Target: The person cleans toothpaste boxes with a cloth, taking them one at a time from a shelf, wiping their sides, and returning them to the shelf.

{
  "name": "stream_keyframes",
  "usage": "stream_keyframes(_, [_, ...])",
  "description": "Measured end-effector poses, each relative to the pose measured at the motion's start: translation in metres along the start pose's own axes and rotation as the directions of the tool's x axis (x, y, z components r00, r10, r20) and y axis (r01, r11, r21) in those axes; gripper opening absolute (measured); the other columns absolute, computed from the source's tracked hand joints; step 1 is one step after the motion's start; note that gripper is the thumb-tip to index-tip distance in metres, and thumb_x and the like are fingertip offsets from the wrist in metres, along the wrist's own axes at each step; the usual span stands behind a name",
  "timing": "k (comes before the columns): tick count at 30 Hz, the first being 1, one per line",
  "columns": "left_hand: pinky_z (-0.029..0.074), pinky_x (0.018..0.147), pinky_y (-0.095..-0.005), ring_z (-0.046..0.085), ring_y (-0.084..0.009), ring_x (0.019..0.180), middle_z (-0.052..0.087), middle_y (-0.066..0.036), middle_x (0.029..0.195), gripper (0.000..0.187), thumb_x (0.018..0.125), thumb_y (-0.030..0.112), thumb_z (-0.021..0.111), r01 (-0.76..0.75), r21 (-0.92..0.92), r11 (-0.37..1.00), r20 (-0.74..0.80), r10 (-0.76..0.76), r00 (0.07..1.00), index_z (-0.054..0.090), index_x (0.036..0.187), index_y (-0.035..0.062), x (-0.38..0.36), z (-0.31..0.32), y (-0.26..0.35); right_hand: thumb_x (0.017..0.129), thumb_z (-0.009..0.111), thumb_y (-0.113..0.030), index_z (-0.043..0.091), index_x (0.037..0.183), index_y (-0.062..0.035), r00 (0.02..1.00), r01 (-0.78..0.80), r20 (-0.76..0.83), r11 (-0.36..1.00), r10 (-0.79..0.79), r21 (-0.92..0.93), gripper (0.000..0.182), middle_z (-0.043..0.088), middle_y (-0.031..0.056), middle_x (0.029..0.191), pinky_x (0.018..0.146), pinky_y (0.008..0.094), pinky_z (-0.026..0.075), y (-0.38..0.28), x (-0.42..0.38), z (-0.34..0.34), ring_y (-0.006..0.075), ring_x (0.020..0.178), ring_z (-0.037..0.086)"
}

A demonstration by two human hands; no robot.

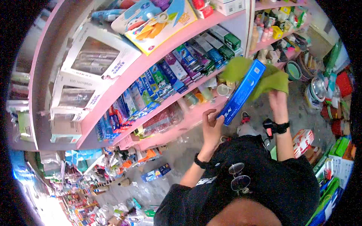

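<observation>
My left hand [212, 128] pinches the lower end of a long blue toothpaste box [243, 90], which is tilted with its far end up and to the right. A green cloth [269, 84] hangs from my right hand [278, 101], whose fingers are closed on it and partly hidden by it. Part of the cloth lies behind the box and shows on both sides of it. Just beyond the box is a pink shelf with rows of toothpaste boxes [166, 77] in blue, purple and green.
White toothbrush boxes [100, 56] stand on the upper shelf at left, beside a colourful carton [162, 28]. Bottles [266, 34] fill the shelves at right. A blue box [156, 173] lies on the floor, amid piled goods on both sides. Stacked basins [316, 92] stand at right.
</observation>
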State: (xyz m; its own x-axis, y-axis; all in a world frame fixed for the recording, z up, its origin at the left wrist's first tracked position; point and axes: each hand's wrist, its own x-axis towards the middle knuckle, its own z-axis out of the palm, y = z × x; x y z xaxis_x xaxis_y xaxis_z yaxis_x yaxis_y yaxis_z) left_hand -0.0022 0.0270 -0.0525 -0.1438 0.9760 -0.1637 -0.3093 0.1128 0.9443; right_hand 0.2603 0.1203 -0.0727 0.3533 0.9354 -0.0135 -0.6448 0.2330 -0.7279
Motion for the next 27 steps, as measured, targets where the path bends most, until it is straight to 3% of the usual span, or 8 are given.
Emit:
stream_keyframes(5, [0.044,0.066,-0.0241,0.051,-0.0128,0.077,0.053,-0.006,0.090,0.024,0.087,0.012,0.054,-0.099,-0.157,0.983,-0.066,0.090,0.994,0.041,0.104,0.0021,0.058,0.032,-0.009,0.089,0.050,-0.024,0.046,0.120,-0.0086,0.985,0.126,-0.117,0.991,-0.130,-0.046,0.035,0.052,0.0045,0.118,0.091,0.0373,0.040,-0.035,-0.013,-0.108,0.0209,0.107,0.050])
stream_keyframes(13, [0.033,0.088,-0.0412,0.043,-0.0355,0.098,0.046,-0.024,0.104,0.044,0.078,0.014,0.062,-0.562,0.569,0.600,-0.018,0.693,0.721,0.040,0.112,-0.0049,0.232,0.074,-0.051,0.089,0.048,-0.024,0.047,0.117,-0.0053,0.976,0.082,-0.202,0.997,-0.077,0.015,0.034,0.052,0.0072,0.117,0.091,0.0366,0.041,-0.024,-0.049,-0.126,0.0220,0.106,0.050])
stream_keyframes(15, [0.034,0.087,-0.0417,0.042,-0.0374,0.100,0.044,-0.024,0.106,0.040,0.077,0.011,0.060,-0.531,0.786,0.317,0.040,0.831,0.555,0.042,0.110,-0.0039,0.240,0.074,-0.058,0.089,0.048,-0.025,0.048,0.117,-0.0052,0.914,0.349,0.174,0.491,-0.366,-0.798,0.034,0.052,0.0069,0.117,0.092,0.0364,0.041,-0.012,-0.051,-0.129,0.0216,0.105,0.050])
stream_keyframes(16, [0.034,0.087,-0.0417,0.042,-0.0374,0.100,0.044,-0.024,0.106,0.040,0.077,0.011,0.060,-0.499,0.804,0.323,0.016,0.827,0.561,0.042,0.110,-0.0039,0.232,0.061,-0.061,0.089,0.048,-0.025,0.048,0.117,-0.0052,0.924,0.343,0.190,0.497,-0.333,-0.797,0.034,0.052,0.0069,0.117,0.092,0.0364,0.041,-0.009,-0.047,-0.125,0.0216,0.105,0.050])
stream_keyframes(18, [0.034,0.087,-0.0416,0.042,-0.0378,0.101,0.045,-0.024,0.105,0.039,0.076,0.007,0.059,-0.557,0.681,0.475,0.059,0.723,0.689,0.042,0.109,-0.0036,0.191,0.044,-0.043,0.089,0.047,-0.024,0.048,0.117,-0.0042,0.973,0.003,-0.231,1.000,0.002,0.019,0.034,0.052,0.0085,0.118,0.096,0.0389,0.036,-0.015,-0.037,-0.082,0.0233,0.107,0.049])
stream_keyframes(21, [0.034,0.087,-0.0423,0.043,-0.0396,0.099,0.045,-0.025,0.104,0.043,0.071,0.007,0.060,-0.441,0.726,0.529,-0.060,0.687,0.724,0.042,0.109,-0.0037,0.164,-0.028,-0.062,0.089,0.045,-0.023,0.047,0.119,-0.0031,0.983,-0.015,-0.166,0.927,0.083,0.375,0.036,0.050,0.0110,0.121,0.101,0.0431,0.029,-0.020,-0.031,-0.056,0.0260,0.112,0.045])
stream_keyframes(22, [0.036,0.085,-0.0429,0.044,-0.0402,0.097,0.045,-0.025,0.103,0.046,0.069,0.008,0.061,-0.268,0.845,0.464,-0.182,0.719,0.671,0.041,0.110,-0.0032,0.162,-0.048,-0.061,0.088,0.044,-0.022,0.044,0.122,-0.0021,0.981,-0.186,0.158,0.785,0.114,0.590,0.040,0.046,0.0129,0.126,0.104,0.0458,0.023,-0.019,-0.027,-0.067,0.0291,0.117,0.040])
stream_keyframes(27, [0.042,0.075,-0.0461,0.048,-0.0427,0.089,0.045,-0.028,0.100,0.056,0.070,0.018,0.066,0.109,0.973,0.202,-0.225,0.749,0.623,0.037,0.112,-0.0031,0.179,-0.138,-0.056,0.089,0.043,-0.028,0.034,0.129,-0.0028,0.873,-0.228,0.488,0.882,-0.003,0.412,0.049,0.037,0.0132,0.132,0.102,0.0462,0.026,-0.027,-0.036,-0.054,0.0305,0.119,0.036])
